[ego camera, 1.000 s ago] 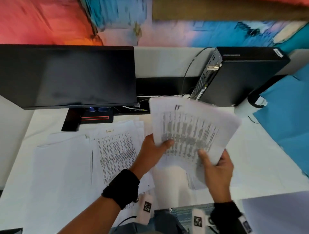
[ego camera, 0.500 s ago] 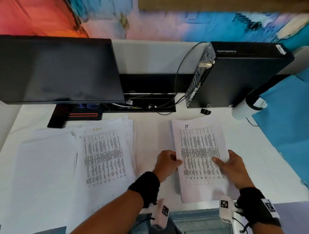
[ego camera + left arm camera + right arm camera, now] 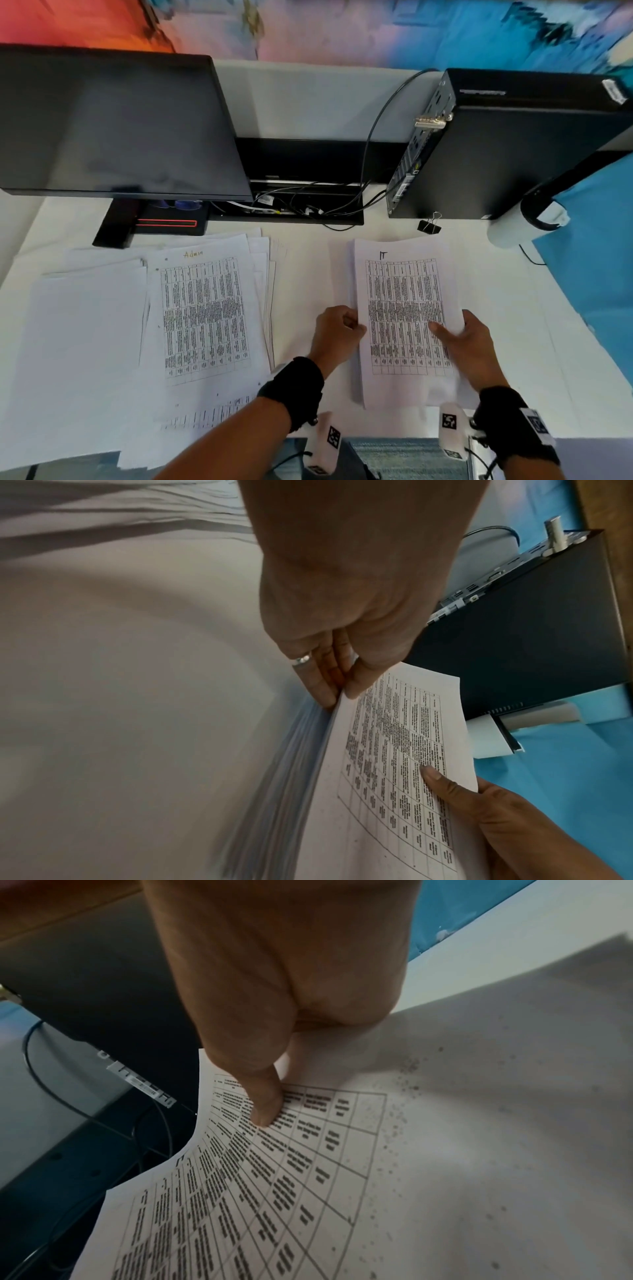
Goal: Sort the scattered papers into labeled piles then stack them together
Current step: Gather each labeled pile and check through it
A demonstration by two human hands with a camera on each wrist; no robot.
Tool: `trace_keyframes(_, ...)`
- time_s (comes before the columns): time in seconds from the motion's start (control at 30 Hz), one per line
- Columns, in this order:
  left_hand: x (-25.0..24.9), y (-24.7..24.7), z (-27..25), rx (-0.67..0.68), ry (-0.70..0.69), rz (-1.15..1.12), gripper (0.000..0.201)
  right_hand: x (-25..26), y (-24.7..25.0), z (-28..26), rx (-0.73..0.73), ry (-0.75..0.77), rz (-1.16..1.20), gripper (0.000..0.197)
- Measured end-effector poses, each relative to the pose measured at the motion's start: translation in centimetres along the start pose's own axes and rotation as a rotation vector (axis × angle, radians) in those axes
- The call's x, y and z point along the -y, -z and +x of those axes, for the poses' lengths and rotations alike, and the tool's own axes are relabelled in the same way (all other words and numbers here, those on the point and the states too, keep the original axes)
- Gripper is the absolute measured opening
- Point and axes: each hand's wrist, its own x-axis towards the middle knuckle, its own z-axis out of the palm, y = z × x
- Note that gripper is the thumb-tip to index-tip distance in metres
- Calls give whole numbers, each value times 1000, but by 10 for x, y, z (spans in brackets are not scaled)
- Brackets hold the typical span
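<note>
Gripping the IT pile (image 3: 404, 308) on the bench (image 3: 513, 325), left hand (image 3: 337, 330) pinches one edge, right hand (image 3: 459, 337) the other (squaring it evenly looks wise).

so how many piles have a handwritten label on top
2: the Admin pile lies at centre-left, and the IT pile is held between both hands. The blank-topped pile may hide a label.

it was an office desk. a dark monitor (image 3: 113, 126) stood at the back of a white desk (image 3: 513, 308), beside a black desktop computer (image 3: 513, 150), tangled cables (image 3: 308, 205) and a binder clip (image 3: 430, 224). printed tables on paper sheets (image 3: 205, 315) covered the desk.
</note>
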Motion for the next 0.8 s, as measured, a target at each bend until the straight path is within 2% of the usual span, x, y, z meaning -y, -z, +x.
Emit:
trace_keyframes(0.27, 8, 1, 0, -41, 61, -20, 12, -8, -9, 7, -4, 0, -101, 23)
trace_keyframes(0.63, 6, 2, -2, -44, 114, -81, 13, -8, -15, -1, -107, 41, -131, 45)
trace_keyframes(0.8, 0, 3, -7, -80, 123, -70, 11, -1, -17, -4, -182, 102, -237, 32)
